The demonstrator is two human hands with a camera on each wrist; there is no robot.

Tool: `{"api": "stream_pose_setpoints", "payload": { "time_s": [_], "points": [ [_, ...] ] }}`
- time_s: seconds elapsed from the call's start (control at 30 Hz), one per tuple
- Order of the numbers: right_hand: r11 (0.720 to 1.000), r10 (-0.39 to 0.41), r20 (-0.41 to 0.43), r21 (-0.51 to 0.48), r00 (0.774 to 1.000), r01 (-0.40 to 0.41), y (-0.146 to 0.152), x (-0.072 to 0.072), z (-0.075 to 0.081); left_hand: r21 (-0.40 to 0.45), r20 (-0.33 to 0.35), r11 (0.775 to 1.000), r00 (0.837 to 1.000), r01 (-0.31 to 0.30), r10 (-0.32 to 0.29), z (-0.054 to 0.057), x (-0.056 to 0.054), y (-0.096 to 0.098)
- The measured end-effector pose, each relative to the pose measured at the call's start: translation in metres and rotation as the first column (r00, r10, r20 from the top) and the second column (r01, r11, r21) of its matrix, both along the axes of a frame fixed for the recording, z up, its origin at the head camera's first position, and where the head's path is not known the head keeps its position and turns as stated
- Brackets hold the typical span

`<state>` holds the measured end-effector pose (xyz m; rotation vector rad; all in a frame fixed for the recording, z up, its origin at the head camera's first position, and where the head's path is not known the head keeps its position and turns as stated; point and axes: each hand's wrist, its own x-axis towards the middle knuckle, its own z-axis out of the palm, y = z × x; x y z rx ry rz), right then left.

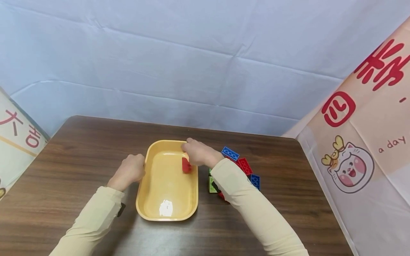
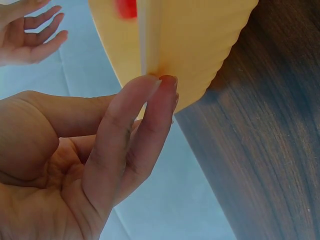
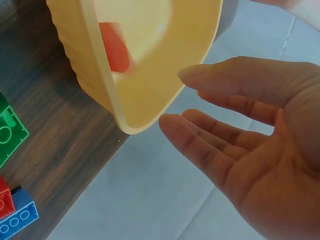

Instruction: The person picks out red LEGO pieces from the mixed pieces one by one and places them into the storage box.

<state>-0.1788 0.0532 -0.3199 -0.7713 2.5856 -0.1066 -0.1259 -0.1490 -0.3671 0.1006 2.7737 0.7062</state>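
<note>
A yellow rectangular tray [image 1: 161, 192] with a raised rim is on the wooden table. Pinched at the tray's left rim are the thumb and fingertips of my left hand [image 1: 130, 171], seen close up in the left wrist view. Over the far right part of the tray is my right hand [image 1: 201, 153], its thumb and fingers spread apart with nothing between them. Below it, a red toy brick [image 1: 185, 165] is inside the tray by the right wall. That brick looks blurred in the right wrist view.
Right of the tray lies a pile of toy bricks, partly covered by my right forearm. It includes a blue brick [image 1: 230, 153], a red brick [image 1: 245, 166] and a light green brick [image 1: 212, 185]. Pale cloth [image 1: 179, 71] hangs behind the table [image 1: 105, 142].
</note>
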Motion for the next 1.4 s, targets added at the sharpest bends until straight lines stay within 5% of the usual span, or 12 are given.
{"api": "stream_pose_setpoints", "payload": {
  "time_s": [0.73, 1.4],
  "points": [
    [1.000, 0.018, -0.003, 0.013, 1.000, -0.018, 0.023, 0.001, 0.007, 0.012, -0.014, 1.000, 1.000, -0.007, 0.007, -0.002, 0.002, 0.000],
    [0.988, -0.156, 0.058, -0.002, 0.986, 0.156, 0.079, -0.015, 0.002, 0.003, -0.013, 1.000, 1.000, -0.003, 0.003, 0.000, 0.002, -0.001]
  ]
}}
